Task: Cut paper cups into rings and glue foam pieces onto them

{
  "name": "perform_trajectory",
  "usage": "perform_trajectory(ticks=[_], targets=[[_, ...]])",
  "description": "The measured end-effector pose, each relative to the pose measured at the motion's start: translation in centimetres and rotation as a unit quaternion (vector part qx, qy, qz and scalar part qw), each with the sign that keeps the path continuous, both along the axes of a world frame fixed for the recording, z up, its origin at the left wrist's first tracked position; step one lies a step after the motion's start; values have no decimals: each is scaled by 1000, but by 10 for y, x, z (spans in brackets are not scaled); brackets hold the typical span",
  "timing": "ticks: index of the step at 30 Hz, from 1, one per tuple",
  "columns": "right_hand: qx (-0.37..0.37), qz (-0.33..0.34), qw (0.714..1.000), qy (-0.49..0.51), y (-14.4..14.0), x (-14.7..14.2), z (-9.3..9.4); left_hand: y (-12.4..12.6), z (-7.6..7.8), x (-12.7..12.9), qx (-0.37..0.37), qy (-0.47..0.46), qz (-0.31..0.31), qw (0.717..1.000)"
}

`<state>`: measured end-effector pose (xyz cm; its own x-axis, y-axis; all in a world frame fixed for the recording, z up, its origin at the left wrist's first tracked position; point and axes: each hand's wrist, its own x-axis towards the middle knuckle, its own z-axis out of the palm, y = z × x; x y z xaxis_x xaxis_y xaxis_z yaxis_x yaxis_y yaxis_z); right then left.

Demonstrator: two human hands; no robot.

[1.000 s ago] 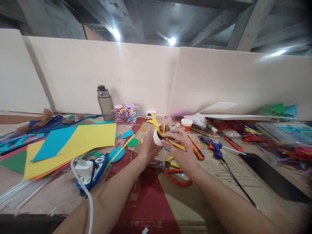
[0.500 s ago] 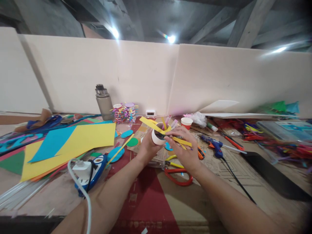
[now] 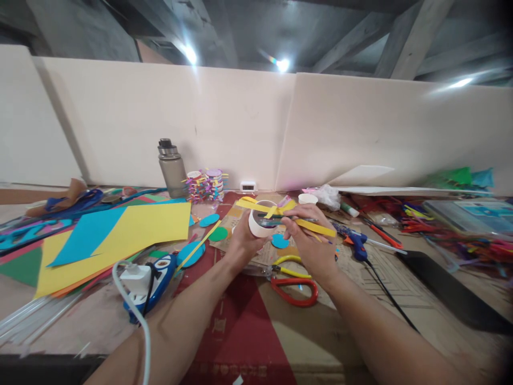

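Note:
My left hand (image 3: 243, 240) is wrapped round a white paper cup (image 3: 260, 231), tipped so its dark mouth faces me. Over the rim lie a yellow strip (image 3: 250, 205) and a lilac piece (image 3: 284, 202). My right hand (image 3: 309, 248) is closed to the right of the cup, gripping yellow strips (image 3: 318, 228). A thin dark tool (image 3: 276, 217) reaches from its fingers across the cup's mouth; its kind is too blurred to tell. Red-handled scissors (image 3: 294, 292) and yellow-handled pliers (image 3: 289, 266) lie below my hands.
Coloured sheets (image 3: 140, 230), a power strip (image 3: 158, 278) and a bottle (image 3: 171, 171) are on the left. Two decorated cups (image 3: 214, 184) stand at the back. A glue gun (image 3: 355, 240), a black mat (image 3: 452, 289) and a plastic box (image 3: 467, 214) lie right.
My right hand has moved to the right with the yellow strips and dark tool, now partly covering the red cup behind. My left hand keeps the cup in nearly the same place.

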<state>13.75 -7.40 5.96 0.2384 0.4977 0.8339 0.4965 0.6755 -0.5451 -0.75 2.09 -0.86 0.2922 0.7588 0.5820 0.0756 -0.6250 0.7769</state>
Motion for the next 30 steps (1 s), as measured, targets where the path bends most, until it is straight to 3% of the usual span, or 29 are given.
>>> perform_trajectory(ticks=[10,17,24,30], targets=[[-9,13,995,95,0,9,4,1,5,1,10,4,-13,1000],[-31,21,982,183,8,24,4,-3,6,-2,23,35,44,998],[32,55,925,375,17,36,19,8,10,-10,89,71,66,991],[-20,14,928,372,36,46,4,3,17,-14,118,90,53,987]])
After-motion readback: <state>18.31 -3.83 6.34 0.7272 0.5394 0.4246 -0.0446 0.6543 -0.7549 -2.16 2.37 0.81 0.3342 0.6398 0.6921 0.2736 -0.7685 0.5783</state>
